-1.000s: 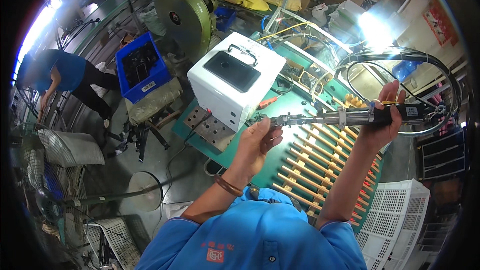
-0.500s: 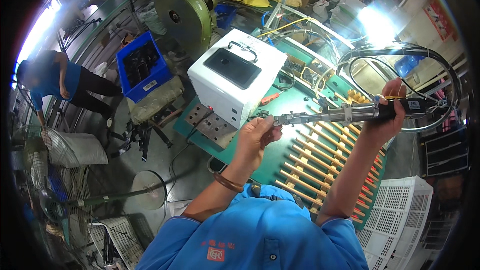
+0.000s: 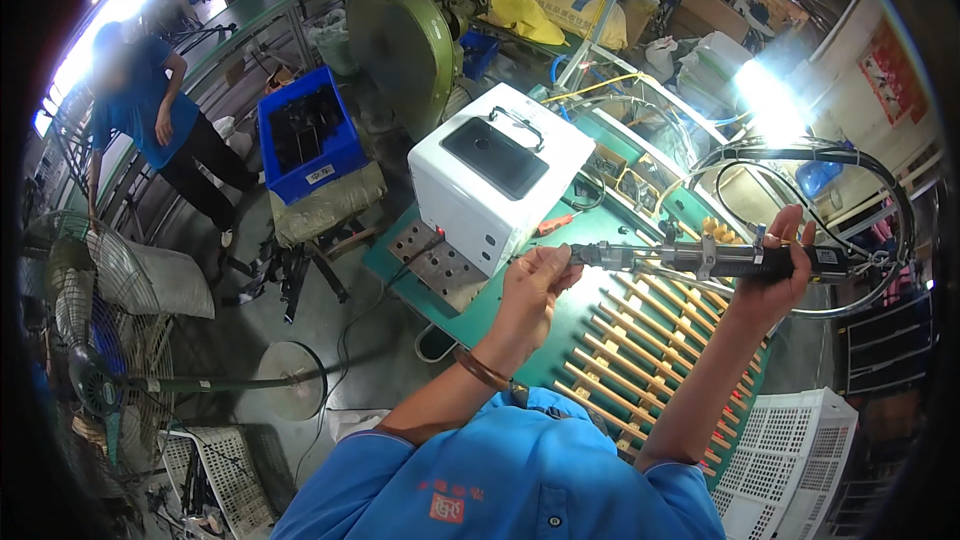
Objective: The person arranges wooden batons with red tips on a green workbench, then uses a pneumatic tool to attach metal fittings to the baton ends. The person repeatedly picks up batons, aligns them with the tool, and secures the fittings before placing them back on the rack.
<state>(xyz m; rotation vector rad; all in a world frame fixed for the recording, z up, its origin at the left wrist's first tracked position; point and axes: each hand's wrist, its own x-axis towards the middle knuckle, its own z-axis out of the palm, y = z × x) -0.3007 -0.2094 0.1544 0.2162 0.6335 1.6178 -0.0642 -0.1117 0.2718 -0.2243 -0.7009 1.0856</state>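
Midair, both hands (image 3: 535,275) (image 3: 775,275) on screwdriver (image 3: 700,260), above bench edge (image 3: 400,275).

We are covering the front tip of the long tool (image 3: 700,260) with our left hand (image 3: 530,285), so its end is not showing. Our right hand (image 3: 775,275) is hiding part of its grip. Our arms are blocking part of the wooden rack (image 3: 650,340), and the blue bin's (image 3: 310,140) dark contents are too small to tell.

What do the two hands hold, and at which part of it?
Both hold one long dark tool: the right hand grips its thick handle, the left hand pinches its front tip.
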